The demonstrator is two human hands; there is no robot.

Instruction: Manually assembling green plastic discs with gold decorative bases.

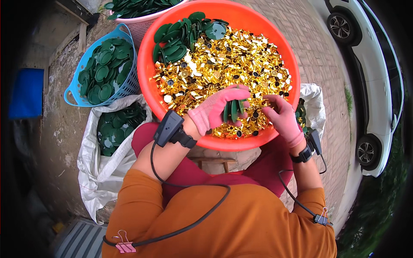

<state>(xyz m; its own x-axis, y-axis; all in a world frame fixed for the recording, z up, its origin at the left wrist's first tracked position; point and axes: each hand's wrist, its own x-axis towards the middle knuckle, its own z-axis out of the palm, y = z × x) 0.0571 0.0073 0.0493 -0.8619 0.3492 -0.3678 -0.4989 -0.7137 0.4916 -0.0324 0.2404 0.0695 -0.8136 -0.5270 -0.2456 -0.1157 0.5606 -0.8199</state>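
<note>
My left hand (pixel 223 105), in a pink glove, is closed around several green plastic discs (pixel 234 110) held on edge side by side. To its right is my right hand (pixel 282 115), also gloved in pink. Its thumb and fingertips come together in a pinch; what is between them, if anything, is too small to make out. Both hands are over the near side of a large orange-red basin (pixel 293 51). Shiny gold pieces (pixel 232 58) mixed with small black round parts fill much of it. More green discs (pixel 174 39) are heaped at its far left.
Left of the basin stands a blue basket (pixel 134 64) of green discs. A white sack (pixel 97 165) with more discs sits nearer me; another white sack (pixel 314 96) is on the right. A pink basket (pixel 140 23) is behind. A white car (pixel 374 81) is parked at the right.
</note>
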